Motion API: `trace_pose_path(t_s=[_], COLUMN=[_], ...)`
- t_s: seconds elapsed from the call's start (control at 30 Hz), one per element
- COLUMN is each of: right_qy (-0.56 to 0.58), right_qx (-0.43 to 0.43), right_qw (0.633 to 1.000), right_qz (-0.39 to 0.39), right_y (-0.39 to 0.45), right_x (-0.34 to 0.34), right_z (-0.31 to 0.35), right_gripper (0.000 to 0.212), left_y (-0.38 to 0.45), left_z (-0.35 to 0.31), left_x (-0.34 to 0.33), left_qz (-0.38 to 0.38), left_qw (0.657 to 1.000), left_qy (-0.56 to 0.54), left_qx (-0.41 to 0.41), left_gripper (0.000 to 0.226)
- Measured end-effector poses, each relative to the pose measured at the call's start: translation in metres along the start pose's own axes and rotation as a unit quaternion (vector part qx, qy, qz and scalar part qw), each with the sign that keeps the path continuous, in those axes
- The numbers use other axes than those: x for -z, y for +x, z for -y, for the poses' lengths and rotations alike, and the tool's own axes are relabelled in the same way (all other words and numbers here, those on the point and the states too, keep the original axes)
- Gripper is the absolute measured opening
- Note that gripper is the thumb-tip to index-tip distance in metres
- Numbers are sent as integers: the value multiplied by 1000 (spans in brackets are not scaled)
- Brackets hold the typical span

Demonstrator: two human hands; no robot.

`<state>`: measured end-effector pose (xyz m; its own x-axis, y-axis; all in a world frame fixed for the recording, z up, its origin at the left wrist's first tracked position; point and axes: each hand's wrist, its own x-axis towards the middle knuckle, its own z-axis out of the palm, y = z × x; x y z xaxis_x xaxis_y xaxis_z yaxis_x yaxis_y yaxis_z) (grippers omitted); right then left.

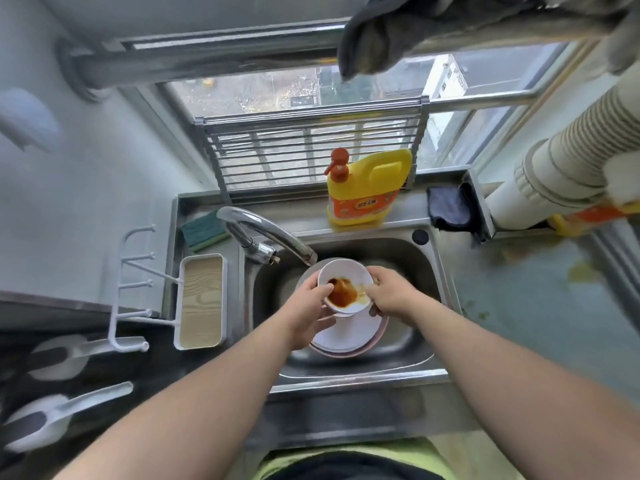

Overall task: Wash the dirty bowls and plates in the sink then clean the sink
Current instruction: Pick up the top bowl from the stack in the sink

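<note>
A white bowl [341, 277] smeared inside with orange-brown sauce is held over the steel sink [408, 268], just below the faucet spout [277, 233]. My left hand [308, 306] grips the bowl's left rim, thumb curled over the edge. My right hand [388, 292] grips its right rim, fingers reaching into the bowl. Under the bowl, white plates [346, 336] are stacked in the basin on a pinkish one. No water is visibly running.
A yellow detergent bottle [367, 188] with an orange pump stands on the ledge behind the sink. A green sponge [202, 230] lies by the faucet base, a dark cloth [448, 206] at the right. A white tray rack [201, 303] sits left of the basin.
</note>
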<state>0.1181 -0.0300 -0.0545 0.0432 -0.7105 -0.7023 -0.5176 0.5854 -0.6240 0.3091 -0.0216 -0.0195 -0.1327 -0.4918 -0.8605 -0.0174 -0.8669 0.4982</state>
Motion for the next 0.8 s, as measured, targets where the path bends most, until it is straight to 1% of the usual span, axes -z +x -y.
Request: trace_pose_path(t_s=[0.07,0.1,0.17,0.2,0.23,0.27,0.3,0.33,0.37,0.4,0.43,0.47,0.5,0.53,0.6,0.63,0.73,0.8], right_qy=[-17,-51,-119,-117,-107,-112,-139,-185,-237,-284,-309,-306,-296,-298,-317,-318,-319,-319], right_qx=[2,24,93,136,185,231,270,295,299,278,243,210,190,186,195,200,217,224], right_qw=[1000,998,977,959,941,922,905,891,884,888,902,920,931,932,923,922,921,919], right_qz=[17,-13,-153,-218,-263,-289,-298,-291,-269,-232,-180,-129,-100,-91,-100,-96,-60,-56], right_y=[-11,-15,-23,-28,-33,-35,-36,-32,-23,-13,-4,4,13,18,23,21,21,24], right_x=[20,35,68,82,94,102,107,109,108,106,103,100,97,97,102,107,121,127], right_z=[7,17,50,74,102,128,154,175,192,203,209,211,208,203,193,190,187,184], right_gripper=[27,28,37,36,33,31,32,35,39,43,50,58,64,61,40,34,35,38], left_y=[-1,-3,-7,-12,-17,-20,-25,-27,-30,-32,-33,-34,-35,-37,-41,-42,-47,-47], left_z=[-5,-10,-23,-29,-36,-42,-47,-50,-53,-55,-56,-57,-57,-58,-61,-63,-74,-79], left_x=[-5,-9,-18,-25,-33,-41,-50,-58,-65,-71,-76,-80,-83,-85,-87,-87,-87,-86], left_qz=[-5,-10,-23,-27,-29,-29,-31,-35,-40,-46,-52,-56,-57,-58,-60,-62,-69,-69], left_qw=[999,997,990,985,980,975,972,969,965,961,956,951,947,945,939,935,923,924], left_qy=[-40,-68,-128,-154,-179,-195,-204,-214,-228,-244,-263,-281,-292,-297,-309,-318,-341,-327], left_qx=[-24,-36,-58,-71,-86,-100,-112,-118,-121,-121,-119,-118,-120,-126,-140,-148,-167,-188], left_gripper=[27,27,27,26,27,29,32,35,37,37,36,36,37,38,38,38,38,39])
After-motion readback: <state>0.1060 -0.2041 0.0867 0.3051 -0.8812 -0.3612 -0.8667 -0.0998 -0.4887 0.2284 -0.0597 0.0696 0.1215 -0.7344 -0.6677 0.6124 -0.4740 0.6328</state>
